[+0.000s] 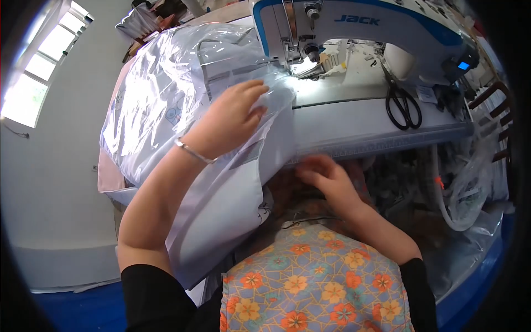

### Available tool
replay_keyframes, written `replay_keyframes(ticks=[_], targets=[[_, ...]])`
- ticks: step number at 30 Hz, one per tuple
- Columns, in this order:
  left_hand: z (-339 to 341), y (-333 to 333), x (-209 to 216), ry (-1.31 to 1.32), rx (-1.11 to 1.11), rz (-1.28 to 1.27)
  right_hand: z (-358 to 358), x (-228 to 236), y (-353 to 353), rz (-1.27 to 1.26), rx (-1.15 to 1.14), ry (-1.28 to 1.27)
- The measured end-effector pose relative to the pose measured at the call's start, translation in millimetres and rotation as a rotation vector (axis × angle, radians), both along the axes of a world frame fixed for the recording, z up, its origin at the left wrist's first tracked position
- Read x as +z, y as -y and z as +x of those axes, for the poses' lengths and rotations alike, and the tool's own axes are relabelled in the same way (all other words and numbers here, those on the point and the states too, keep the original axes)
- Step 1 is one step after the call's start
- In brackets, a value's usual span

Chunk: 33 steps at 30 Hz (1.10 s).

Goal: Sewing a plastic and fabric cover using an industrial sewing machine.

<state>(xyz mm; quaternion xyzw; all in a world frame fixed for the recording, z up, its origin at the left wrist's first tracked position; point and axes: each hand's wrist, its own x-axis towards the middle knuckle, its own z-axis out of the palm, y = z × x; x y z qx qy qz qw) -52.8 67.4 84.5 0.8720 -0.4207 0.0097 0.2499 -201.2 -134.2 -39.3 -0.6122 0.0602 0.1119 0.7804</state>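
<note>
A large sheet of clear plastic (160, 83) lies over white fabric (221, 213) to the left of the sewing machine (365, 22). My left hand (229, 119) is over the plastic, just left of the needle area, with its fingers stretched toward the machine and the thumb apart. Part of the fabric hangs over the table's front edge toward my lap. Just below that edge is my right hand (326, 180), its fingers bent and smeared by motion. Whether it holds anything does not show.
Black-handled scissors (404, 105) lie on the machine table (354, 119), right of the needle. Thread scraps (362, 58) are scattered under the machine's arm. A white hose (445, 207) and crumpled clear plastic (470, 188) hang at the right. A wall with a window stands at the left.
</note>
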Motion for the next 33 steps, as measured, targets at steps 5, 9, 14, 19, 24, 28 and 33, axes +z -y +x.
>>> replay_keyframes(ticks=[5, 9, 14, 19, 24, 28, 33], targets=[[4, -9, -37, 0.110, 0.067, 0.233, -17, 7, -10, -0.302, 0.102, 0.387], [22, -18, -48, 0.020, 0.118, 0.209, 33, 57, -24, -0.750, 0.001, 1.103], [29, -2, -65, 0.081, 0.119, 0.207, 85, 68, -44, -0.688, 0.291, 1.224], [35, -1, -82, 0.409, 0.178, 0.384, 91, 115, 7, -0.325, 0.278, 1.079], [47, -32, -79, 0.433, 0.096, 0.422, 73, 72, 101, -0.166, 0.467, 0.504], [37, -16, -75, 0.385, -0.022, 0.330, 69, 56, 126, -0.420, 0.667, 0.412], [20, 34, -49, 0.076, 0.111, 0.329, 112, 84, 115, -0.600, 0.613, 0.373]])
